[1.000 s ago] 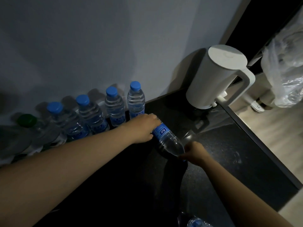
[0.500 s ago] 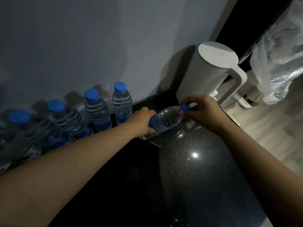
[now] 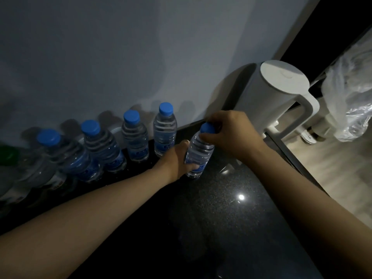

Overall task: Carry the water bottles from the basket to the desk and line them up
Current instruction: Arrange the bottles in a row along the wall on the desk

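Below the grip: desk (image 3: pixel 231 218). Kettle (image 3: pixel 267 97) just right of it, bottle row (image 3: pixel 164 131) just left. Held bottle (image 3: pixel 198 154) slightly tilted, base at the desk. Left hand (image 3: pixel 179 158) wraps its lower body, right hand (image 3: pixel 233 131) pinches the cap (image 3: pixel 207 128). Square it upright in line, then release.

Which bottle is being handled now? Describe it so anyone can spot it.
Find the white kettle on the dark desk. Between it and the row of blue-capped bottles along the wall is the held bottle. It alone has hands on it: the left hand grips its lower body and the right hand pinches its cap.
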Demonstrator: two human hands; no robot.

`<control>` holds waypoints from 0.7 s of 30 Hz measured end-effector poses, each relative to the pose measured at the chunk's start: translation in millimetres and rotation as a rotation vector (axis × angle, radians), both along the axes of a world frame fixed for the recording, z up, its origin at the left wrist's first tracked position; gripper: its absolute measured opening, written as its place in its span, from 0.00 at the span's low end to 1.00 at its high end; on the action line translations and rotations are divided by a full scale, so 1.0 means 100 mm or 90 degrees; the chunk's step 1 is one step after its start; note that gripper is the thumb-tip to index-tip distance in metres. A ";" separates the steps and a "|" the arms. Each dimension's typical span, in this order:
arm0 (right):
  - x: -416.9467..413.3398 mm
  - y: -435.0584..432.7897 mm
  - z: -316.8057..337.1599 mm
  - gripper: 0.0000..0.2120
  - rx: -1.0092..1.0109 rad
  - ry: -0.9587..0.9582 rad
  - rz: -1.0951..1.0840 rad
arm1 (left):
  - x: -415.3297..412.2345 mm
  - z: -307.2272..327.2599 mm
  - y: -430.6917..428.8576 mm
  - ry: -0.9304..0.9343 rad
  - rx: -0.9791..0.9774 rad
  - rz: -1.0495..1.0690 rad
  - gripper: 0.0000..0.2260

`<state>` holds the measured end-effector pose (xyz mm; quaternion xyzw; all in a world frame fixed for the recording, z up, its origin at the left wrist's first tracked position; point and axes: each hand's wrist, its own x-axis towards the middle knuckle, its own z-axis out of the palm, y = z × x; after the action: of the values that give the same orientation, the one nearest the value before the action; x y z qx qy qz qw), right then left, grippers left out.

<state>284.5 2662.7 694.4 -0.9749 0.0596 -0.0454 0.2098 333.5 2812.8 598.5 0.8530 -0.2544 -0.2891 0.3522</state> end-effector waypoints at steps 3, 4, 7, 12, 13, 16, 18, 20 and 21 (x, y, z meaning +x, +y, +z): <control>0.05 0.01 0.07 0.15 0.005 0.036 0.020 | -0.04 -0.01 0.04 0.036 -0.028 0.044 0.17; 0.07 0.00 0.10 0.16 0.003 0.040 0.026 | -0.05 -0.02 0.06 0.045 -0.021 0.058 0.17; 0.15 -0.02 0.17 0.17 -0.010 0.026 0.042 | -0.08 -0.06 0.19 0.034 0.027 0.075 0.21; 0.46 -0.03 0.20 0.18 -0.043 0.014 0.069 | -0.08 -0.03 0.41 -0.006 0.093 0.060 0.21; 0.53 -0.04 0.19 0.18 -0.042 0.012 0.070 | -0.08 0.00 0.44 -0.014 0.097 0.054 0.21; 0.70 -0.02 0.17 0.18 -0.043 0.021 0.077 | -0.09 0.06 0.54 -0.047 0.095 0.041 0.21; 0.77 -0.01 0.15 0.18 -0.044 0.028 0.085 | -0.09 0.10 0.59 -0.068 0.084 0.034 0.20; 0.82 0.01 0.13 0.18 -0.041 0.032 0.086 | -0.10 0.12 0.63 -0.076 0.075 0.032 0.19; 0.84 0.02 0.12 0.18 -0.042 0.034 0.087 | -0.10 0.13 0.65 -0.079 0.071 0.028 0.18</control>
<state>368.2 2664.9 706.1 -0.9839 -0.0027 -0.0070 0.1788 323.4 2877.8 611.5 0.8932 -0.2403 -0.2413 0.2938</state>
